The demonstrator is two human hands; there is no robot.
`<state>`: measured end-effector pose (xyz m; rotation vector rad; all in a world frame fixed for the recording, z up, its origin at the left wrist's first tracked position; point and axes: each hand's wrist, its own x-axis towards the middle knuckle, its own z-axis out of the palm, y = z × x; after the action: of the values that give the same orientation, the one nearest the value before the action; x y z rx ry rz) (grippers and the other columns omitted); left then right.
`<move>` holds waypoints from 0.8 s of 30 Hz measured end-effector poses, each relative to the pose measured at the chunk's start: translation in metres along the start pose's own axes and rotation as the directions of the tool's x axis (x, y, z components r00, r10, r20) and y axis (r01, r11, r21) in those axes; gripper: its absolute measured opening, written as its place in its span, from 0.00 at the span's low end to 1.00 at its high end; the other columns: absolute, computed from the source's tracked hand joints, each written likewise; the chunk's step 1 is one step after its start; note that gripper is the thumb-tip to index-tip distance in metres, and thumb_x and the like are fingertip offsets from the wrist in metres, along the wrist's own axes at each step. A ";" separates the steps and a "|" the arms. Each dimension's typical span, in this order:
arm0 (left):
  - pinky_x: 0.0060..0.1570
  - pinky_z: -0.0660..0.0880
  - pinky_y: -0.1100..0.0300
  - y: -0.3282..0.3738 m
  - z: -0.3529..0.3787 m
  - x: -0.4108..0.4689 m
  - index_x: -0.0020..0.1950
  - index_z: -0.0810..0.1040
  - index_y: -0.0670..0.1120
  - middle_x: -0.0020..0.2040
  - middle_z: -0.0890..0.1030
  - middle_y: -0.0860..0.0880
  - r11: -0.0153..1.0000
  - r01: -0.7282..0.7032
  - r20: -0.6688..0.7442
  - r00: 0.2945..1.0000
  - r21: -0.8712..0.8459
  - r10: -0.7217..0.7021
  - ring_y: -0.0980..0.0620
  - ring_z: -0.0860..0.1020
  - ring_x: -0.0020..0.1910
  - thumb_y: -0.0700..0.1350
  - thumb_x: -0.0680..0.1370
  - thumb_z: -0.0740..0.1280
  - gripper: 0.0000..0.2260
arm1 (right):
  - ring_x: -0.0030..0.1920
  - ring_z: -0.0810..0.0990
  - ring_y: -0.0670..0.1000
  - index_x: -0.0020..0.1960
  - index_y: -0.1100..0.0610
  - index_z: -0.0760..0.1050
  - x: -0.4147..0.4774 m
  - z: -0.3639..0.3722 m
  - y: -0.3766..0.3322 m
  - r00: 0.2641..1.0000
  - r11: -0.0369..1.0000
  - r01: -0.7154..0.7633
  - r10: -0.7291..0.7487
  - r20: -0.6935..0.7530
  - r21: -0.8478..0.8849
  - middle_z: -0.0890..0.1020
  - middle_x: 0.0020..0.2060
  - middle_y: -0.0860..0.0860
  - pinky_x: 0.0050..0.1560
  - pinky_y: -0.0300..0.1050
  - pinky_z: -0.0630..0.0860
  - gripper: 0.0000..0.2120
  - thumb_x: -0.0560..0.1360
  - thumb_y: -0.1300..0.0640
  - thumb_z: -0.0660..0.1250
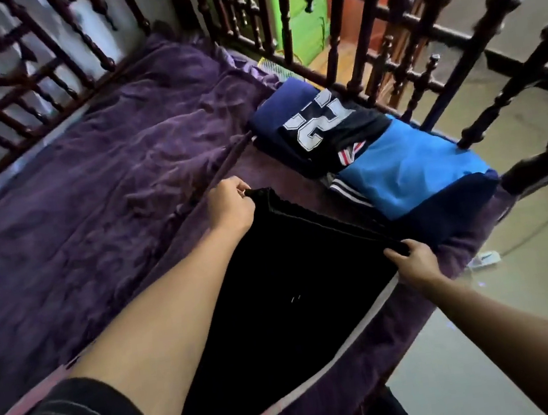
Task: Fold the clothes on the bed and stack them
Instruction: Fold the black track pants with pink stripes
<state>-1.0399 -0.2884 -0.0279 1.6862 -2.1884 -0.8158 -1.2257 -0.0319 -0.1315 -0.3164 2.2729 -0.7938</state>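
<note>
A black garment hangs stretched between my two hands over the near edge of the bed. My left hand pinches its top left corner. My right hand grips the top right corner. Beyond it, on the purple bedsheet, lies a folded dark blue garment with a black jersey bearing white numbers on top. A bright blue and navy garment lies next to them, partly over a striped piece.
Dark carved wooden bed rails run along the far and right sides, with a post close to the clothes. The grey floor lies to the right, with a cable and a white power strip.
</note>
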 end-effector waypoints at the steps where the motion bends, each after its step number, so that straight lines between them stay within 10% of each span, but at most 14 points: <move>1: 0.45 0.74 0.59 -0.001 0.017 0.012 0.43 0.82 0.46 0.40 0.83 0.45 1.000 0.013 0.009 1.000 -0.005 -0.013 0.44 0.80 0.44 0.33 0.69 0.63 0.12 | 0.42 0.82 0.55 0.46 0.55 0.78 0.016 0.005 0.006 1.000 1.000 -0.022 0.022 0.018 -0.013 0.81 0.36 0.50 0.46 0.51 0.78 0.07 0.75 0.52 0.70; 9: 0.46 0.68 0.61 -0.018 0.091 0.059 0.53 0.79 0.45 0.44 0.76 0.50 0.992 0.122 0.106 0.987 -0.021 -0.119 0.49 0.76 0.48 0.45 0.74 0.71 0.09 | 0.58 0.77 0.59 0.68 0.52 0.68 0.060 0.028 0.031 0.992 0.858 0.063 0.002 0.127 -0.509 0.78 0.59 0.55 0.51 0.52 0.74 0.21 0.78 0.47 0.63; 13: 0.45 0.70 0.59 -0.058 0.068 0.042 0.48 0.80 0.44 0.45 0.81 0.46 0.978 0.207 0.083 0.975 0.002 -0.206 0.45 0.78 0.47 0.39 0.75 0.66 0.05 | 0.61 0.69 0.54 0.70 0.49 0.65 0.043 0.040 0.004 0.945 0.699 0.318 -0.285 0.158 -0.640 0.70 0.61 0.51 0.38 0.46 0.70 0.24 0.75 0.51 0.65; 24: 0.46 0.75 0.60 -0.283 -0.037 -0.142 0.42 0.79 0.51 0.38 0.82 0.50 0.734 0.679 0.042 0.734 -0.012 -0.678 0.46 0.81 0.46 0.39 0.74 0.68 0.06 | 0.59 0.73 0.52 0.62 0.49 0.75 -0.037 0.204 -0.104 0.691 0.419 0.722 -0.406 0.598 -0.550 0.76 0.55 0.49 0.47 0.47 0.73 0.14 0.77 0.51 0.62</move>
<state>-0.7521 -0.2118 -0.1416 2.5181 -1.5209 -1.0244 -1.0591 -0.1899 -0.1626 -1.6077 1.9621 0.0419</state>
